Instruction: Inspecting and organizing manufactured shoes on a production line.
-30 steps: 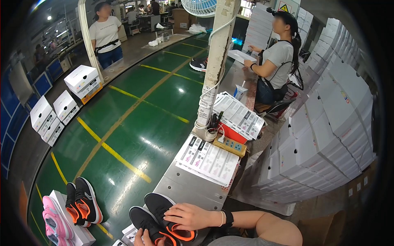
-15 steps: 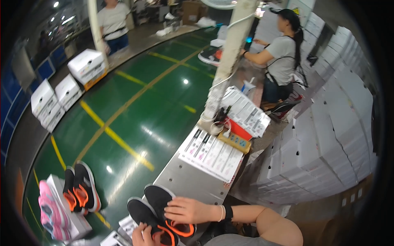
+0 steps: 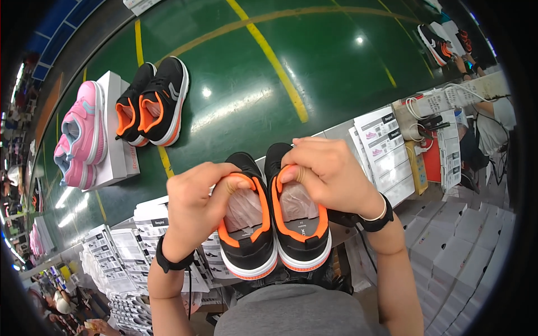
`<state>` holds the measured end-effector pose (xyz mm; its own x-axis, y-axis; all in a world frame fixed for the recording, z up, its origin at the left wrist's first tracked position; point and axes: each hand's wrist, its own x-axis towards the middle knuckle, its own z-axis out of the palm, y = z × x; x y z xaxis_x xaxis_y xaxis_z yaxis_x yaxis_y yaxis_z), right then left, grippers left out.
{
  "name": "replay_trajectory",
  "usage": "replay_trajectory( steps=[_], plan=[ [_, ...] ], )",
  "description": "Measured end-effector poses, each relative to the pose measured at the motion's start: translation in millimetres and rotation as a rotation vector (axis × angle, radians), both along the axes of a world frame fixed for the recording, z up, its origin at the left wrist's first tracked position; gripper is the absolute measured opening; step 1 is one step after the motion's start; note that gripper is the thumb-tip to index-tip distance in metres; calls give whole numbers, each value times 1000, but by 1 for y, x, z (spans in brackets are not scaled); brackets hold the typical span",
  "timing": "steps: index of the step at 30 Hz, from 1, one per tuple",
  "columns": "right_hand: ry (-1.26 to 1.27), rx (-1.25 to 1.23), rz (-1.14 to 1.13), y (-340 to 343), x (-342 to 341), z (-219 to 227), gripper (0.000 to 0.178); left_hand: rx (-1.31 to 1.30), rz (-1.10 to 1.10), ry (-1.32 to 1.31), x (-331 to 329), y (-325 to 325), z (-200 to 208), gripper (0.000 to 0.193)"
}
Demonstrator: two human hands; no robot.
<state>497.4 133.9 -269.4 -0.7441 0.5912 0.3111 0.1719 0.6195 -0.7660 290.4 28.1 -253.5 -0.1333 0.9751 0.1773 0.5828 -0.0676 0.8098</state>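
Observation:
Close in front of my body is a pair of black sneakers with orange collars and white-and-orange soles, their heels toward me. My left hand pinches the collar of the left sneaker, thumb over the orange edge. On the right sneaker, my right hand grips the collar the same way. Pale crumpled paper fills the front of each opening. The toes are partly hidden behind my hands.
A matching black-and-orange pair and pink sneakers by a white box lie on the green belt. Printed sheets and a yellow power strip are at right, stacked white boxes beyond. More label sheets lie left.
My view has swung downward, bringing the sneakers to the middle. My right hand has moved from the shoe's upper to its collar; my left hand now also grips a collar.

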Motion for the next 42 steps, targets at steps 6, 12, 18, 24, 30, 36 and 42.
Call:
replay_trajectory(
  steps=[6, 12, 18, 24, 30, 36, 42],
  plan=[
    [21, -293, -36, 6, -12, -2, 14, -170, 50, -98, -6, 4, 8, 8],
    [-6, -452, -42, 2, -12, -5, 13, -240, 51, -179, -10, 3, 6, 11],
    [16, -181, -74, -13, -10, -8, 7, -301, 108, -281, -7, -6, 1, 12],
    [-77, 324, -127, -107, 33, -47, 20, -20, -113, 200, 14, -75, -20, 20],
    [-291, 35, -176, -126, 46, -24, 59, -322, -64, 341, 26, -114, -26, 89],
    [-356, -37, -146, -94, 41, -13, 62, -323, -116, 234, 14, -80, -14, 68],
    [-280, -61, -172, -85, 33, 22, 59, -242, 24, 211, 6, -78, 27, 65]
  ],
)
